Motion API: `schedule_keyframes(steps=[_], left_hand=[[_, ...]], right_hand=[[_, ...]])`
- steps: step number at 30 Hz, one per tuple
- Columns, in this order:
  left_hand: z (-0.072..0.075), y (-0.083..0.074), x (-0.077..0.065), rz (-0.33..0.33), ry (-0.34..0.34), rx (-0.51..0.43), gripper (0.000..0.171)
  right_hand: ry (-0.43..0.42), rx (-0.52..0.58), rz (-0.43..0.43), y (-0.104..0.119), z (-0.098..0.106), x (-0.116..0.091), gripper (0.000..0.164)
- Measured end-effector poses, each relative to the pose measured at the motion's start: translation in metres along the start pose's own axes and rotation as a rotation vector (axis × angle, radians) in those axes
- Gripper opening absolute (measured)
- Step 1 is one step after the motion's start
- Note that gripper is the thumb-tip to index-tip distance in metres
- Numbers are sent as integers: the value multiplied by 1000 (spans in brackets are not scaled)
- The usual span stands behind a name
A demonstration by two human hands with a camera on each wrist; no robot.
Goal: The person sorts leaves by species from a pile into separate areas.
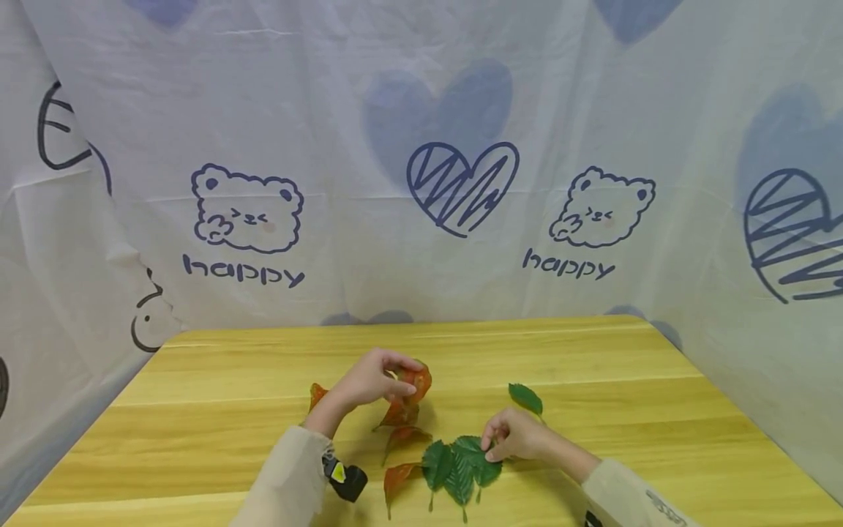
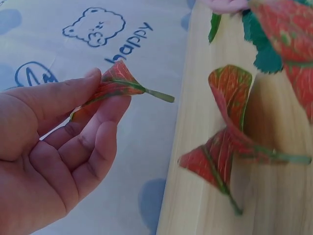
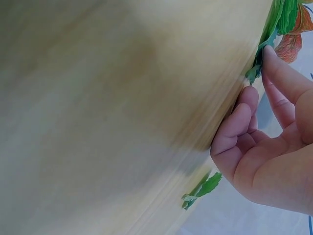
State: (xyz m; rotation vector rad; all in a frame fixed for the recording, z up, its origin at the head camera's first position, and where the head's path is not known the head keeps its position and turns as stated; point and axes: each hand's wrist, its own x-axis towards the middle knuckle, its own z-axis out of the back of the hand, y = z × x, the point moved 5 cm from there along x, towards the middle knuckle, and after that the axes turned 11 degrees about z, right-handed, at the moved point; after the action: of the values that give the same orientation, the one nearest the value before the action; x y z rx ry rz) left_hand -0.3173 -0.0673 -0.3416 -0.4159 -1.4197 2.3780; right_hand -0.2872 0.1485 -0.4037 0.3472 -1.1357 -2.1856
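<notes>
My left hand (image 1: 372, 379) pinches a red-orange leaf (image 2: 120, 81) between thumb and fingers, its short stem sticking out past the fingertips. Below that hand, red leaves (image 1: 400, 415) lie in a column on the table, curled and partly overlapping. At the right end of a fan of green leaves (image 1: 459, 479), my right hand (image 1: 520, 437) pinches the edge of a toothed green leaf (image 1: 486, 472). The thumb tip lies on this leaf in the right wrist view, with the other fingers curled beneath.
A single green leaf (image 1: 525, 399) lies beyond the right hand. Another red leaf (image 1: 317, 395) shows behind the left wrist. The wooden table (image 1: 593, 351) ends at a hanging white cloth (image 1: 342, 249) printed with hearts and bears.
</notes>
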Motion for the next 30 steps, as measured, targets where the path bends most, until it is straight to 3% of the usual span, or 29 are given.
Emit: schedule_keyframes(steps=[6,13,21,30], left_hand=[[15,8,-6,19,-42,-10,29],[29,23,-14,91,-103,-71,28],[43,35,-19,77,-160,90,26],[58,49,-24,123,-230,166,22]], right_hand=[[4,5,2,0,0,0,6],[3,3,-3,-1,0,0,6],[-2,11,-3,-2,-1,0,6],[-2,28,-8,0,-1,0,6]])
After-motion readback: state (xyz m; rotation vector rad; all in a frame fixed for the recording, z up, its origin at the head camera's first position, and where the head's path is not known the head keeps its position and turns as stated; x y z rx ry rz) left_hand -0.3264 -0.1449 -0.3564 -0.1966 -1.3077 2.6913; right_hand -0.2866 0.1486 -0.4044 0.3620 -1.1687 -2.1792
